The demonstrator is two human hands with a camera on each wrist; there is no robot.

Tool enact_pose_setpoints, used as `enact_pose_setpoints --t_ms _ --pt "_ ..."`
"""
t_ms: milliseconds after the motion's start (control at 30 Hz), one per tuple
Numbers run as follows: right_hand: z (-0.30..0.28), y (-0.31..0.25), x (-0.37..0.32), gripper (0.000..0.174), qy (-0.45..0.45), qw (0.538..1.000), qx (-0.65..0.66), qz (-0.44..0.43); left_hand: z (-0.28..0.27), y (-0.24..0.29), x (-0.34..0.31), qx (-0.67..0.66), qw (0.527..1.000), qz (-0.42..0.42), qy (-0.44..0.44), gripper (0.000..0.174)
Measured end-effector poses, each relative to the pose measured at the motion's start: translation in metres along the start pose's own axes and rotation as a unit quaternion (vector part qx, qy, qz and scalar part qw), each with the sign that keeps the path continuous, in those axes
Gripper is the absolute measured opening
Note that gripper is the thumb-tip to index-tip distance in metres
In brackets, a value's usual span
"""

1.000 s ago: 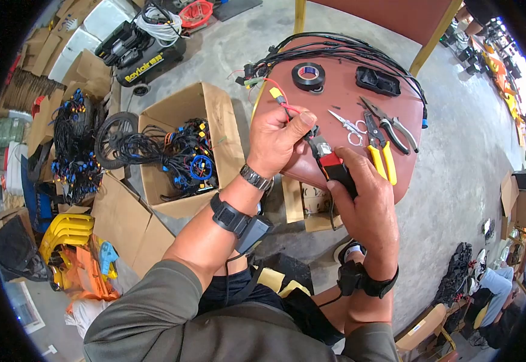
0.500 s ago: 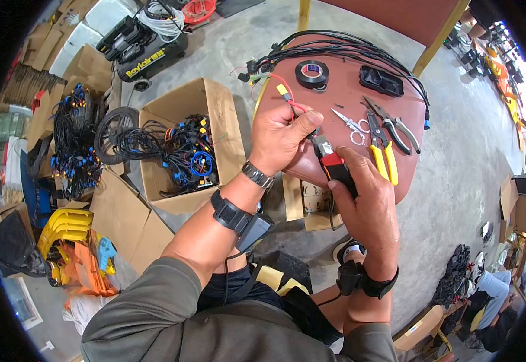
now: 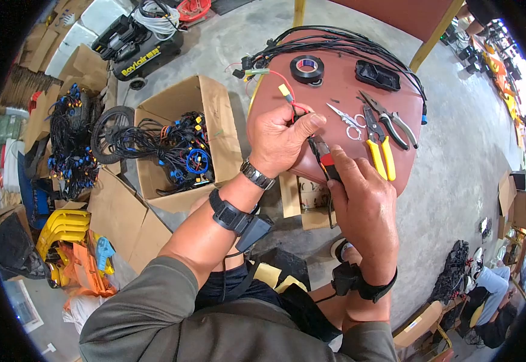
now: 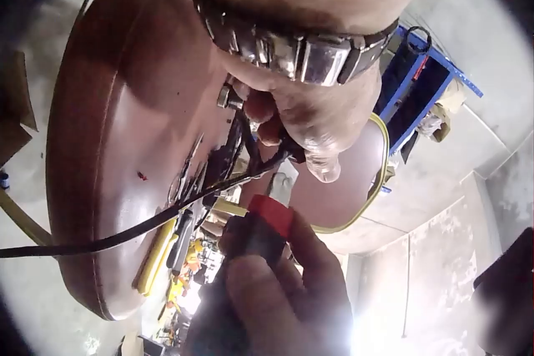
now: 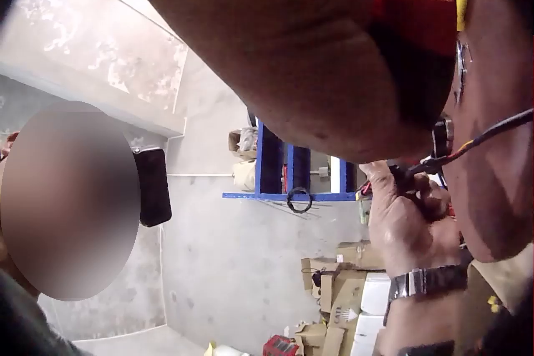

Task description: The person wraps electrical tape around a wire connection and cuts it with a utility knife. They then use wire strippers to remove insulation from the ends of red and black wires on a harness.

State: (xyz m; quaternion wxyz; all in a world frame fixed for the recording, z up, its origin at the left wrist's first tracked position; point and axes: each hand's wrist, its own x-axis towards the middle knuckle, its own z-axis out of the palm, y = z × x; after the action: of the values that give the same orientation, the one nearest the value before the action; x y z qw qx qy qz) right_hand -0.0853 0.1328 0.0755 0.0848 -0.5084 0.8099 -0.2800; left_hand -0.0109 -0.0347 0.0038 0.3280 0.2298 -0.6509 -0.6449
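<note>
The chair seat (image 3: 335,87) was reddish brown, the cables (image 3: 359,47) black, the tape roll (image 3: 295,72) black with a blue, red and white core. The connector (image 3: 285,90) was yellow, the wire (image 3: 279,76) red, the held tool (image 3: 327,160) red and black. The cutter (image 3: 376,158) had yellow handles; the scissors (image 3: 339,113) were silver, the compressor (image 3: 154,66) black with yellow lettering

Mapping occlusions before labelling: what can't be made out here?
Black cable inside the left hand's grip: head view, thumb covers it.
Red-and-black tool's handle: head view, right hand covers most.
Tape roll print: head view, too small.
Cardboard box bottom: head view, bundled cables cover it.
</note>
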Motion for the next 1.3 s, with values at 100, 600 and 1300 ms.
enact_pose_setpoints --t_ms 100,600,1300 --pt "0.0 -0.001 -0.001 0.047 0.003 1.0 -0.014 -0.001 0.002 0.003 -0.002 -0.01 1.0 0.011 0.006 0.02" --pt "0.005 0.0 0.0 0.045 -0.001 0.999 -0.038 -0.005 -0.001 -0.011 0.003 -0.016 0.998 -0.013 0.066 0.025" --pt "0.008 0.004 0.002 0.043 0.005 1.0 -0.026 -0.016 -0.005 -0.015 0.006 -0.082 0.991 -0.061 0.082 0.025"
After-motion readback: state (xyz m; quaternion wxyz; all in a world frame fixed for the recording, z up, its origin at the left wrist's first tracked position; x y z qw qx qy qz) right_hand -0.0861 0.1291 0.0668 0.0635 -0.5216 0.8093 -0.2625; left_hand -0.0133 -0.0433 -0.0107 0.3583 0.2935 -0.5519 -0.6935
